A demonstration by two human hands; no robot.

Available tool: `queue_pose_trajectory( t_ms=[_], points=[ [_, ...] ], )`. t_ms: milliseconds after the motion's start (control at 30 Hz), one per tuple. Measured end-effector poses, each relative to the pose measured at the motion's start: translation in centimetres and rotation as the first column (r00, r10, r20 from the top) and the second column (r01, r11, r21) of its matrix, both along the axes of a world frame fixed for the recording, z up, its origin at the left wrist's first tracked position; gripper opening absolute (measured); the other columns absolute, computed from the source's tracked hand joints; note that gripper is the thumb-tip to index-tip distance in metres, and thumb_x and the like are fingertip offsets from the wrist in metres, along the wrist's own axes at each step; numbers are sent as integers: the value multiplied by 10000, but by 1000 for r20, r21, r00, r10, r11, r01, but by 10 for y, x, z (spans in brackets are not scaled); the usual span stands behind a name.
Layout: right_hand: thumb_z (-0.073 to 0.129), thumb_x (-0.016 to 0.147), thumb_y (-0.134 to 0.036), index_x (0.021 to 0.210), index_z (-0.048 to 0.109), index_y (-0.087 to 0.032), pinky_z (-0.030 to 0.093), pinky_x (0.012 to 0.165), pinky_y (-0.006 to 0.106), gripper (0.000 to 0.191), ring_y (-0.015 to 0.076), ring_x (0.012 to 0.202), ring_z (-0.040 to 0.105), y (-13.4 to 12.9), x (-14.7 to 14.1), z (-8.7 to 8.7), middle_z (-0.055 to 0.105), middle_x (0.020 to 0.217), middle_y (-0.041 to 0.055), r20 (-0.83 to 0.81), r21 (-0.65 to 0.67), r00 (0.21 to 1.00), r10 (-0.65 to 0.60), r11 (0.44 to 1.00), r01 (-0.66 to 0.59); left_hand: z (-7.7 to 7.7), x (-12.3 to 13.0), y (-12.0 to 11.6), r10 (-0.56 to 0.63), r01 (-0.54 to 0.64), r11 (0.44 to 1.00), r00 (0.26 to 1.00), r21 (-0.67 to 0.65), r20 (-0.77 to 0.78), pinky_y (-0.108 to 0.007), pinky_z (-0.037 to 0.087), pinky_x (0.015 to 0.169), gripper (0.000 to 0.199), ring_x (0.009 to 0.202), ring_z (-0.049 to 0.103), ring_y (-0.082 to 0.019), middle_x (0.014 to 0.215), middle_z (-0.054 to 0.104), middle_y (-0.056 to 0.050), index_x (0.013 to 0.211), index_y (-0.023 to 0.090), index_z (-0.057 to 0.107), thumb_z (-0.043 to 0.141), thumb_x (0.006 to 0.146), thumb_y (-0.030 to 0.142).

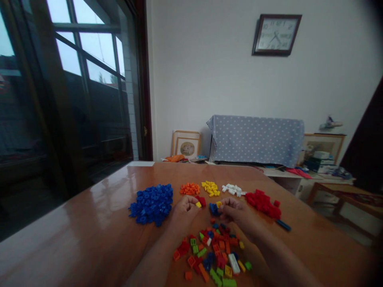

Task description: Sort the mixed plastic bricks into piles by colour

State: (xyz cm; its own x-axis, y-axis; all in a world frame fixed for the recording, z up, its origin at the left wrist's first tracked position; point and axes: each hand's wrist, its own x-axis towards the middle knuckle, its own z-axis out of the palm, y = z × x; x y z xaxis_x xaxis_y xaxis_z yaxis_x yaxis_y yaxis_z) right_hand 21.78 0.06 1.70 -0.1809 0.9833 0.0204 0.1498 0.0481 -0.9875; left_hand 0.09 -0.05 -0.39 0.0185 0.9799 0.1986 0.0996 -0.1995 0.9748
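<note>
My left hand (pixel 184 208) is closed, with a small yellow brick (pixel 198 204) pinched at its fingertips. A red brick (pixel 202 201) shows right beside that yellow one; I cannot tell whether the two are joined. Opposite it, my right hand (pixel 235 209) has its fingers closed around a blue brick (pixel 213 209), and a yellow brick (pixel 219 204) appears at the same fingertips. Both hands hover close together over the wooden table (pixel 107 207). Below them, nearer to me, lies a loose mix of coloured bricks (pixel 221 244).
Sorted heaps lie beyond and beside the hands: blue bricks (pixel 152 204) at left, orange bricks (pixel 189 188), yellow bricks (pixel 211 188), white bricks (pixel 232 189), and red bricks (pixel 263 203) at right. A dark blue bar (pixel 283 225) rests by the red heap.
</note>
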Motion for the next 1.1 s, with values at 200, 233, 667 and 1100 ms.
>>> queue_pose_trajectory(
  t_ms=[200, 233, 667, 1100],
  points=[
    [548, 804, -435, 860, 587, -186, 383, 523, 217, 258, 110, 561, 506, 36, 19, 10, 572, 676, -29, 245, 253, 943, -226, 954, 162, -4, -6, 9, 56, -55, 998, 998, -36, 40, -207, 342, 567, 218, 615, 513, -112, 705, 588, 25, 904, 174, 564, 627, 749, 313],
    [512, 831, -427, 889, 609, -176, 385, 532, 216, 275, 114, 579, 516, 43, 19, 14, 585, 689, -18, 352, 297, 900, -259, 942, 155, -5, -6, 9, 61, -59, 998, 997, -32, 43, -207, 341, 568, 213, 613, 510, -110, 711, 588, 25, 906, 175, 562, 622, 752, 308],
    [606, 871, -255, 929, 736, -192, 476, 758, 315, 156, 225, 925, 667, 120, -7, 4, 728, 978, 94, 866, 212, 431, -254, 967, 144, -16, -10, 18, 94, -95, 995, 994, 13, 58, -205, 303, 548, 194, 569, 459, -99, 677, 547, 42, 887, 176, 583, 603, 744, 306],
    [593, 951, -342, 1212, 603, -173, 545, 889, 417, 311, 212, 1043, 631, 160, -29, -6, 622, 1223, 85, 952, 97, 273, -137, 983, 158, -16, -9, 18, 138, -138, 990, 990, -26, 30, -209, 274, 522, 168, 536, 427, -96, 612, 533, 47, 842, 176, 613, 617, 713, 283]
  ],
)
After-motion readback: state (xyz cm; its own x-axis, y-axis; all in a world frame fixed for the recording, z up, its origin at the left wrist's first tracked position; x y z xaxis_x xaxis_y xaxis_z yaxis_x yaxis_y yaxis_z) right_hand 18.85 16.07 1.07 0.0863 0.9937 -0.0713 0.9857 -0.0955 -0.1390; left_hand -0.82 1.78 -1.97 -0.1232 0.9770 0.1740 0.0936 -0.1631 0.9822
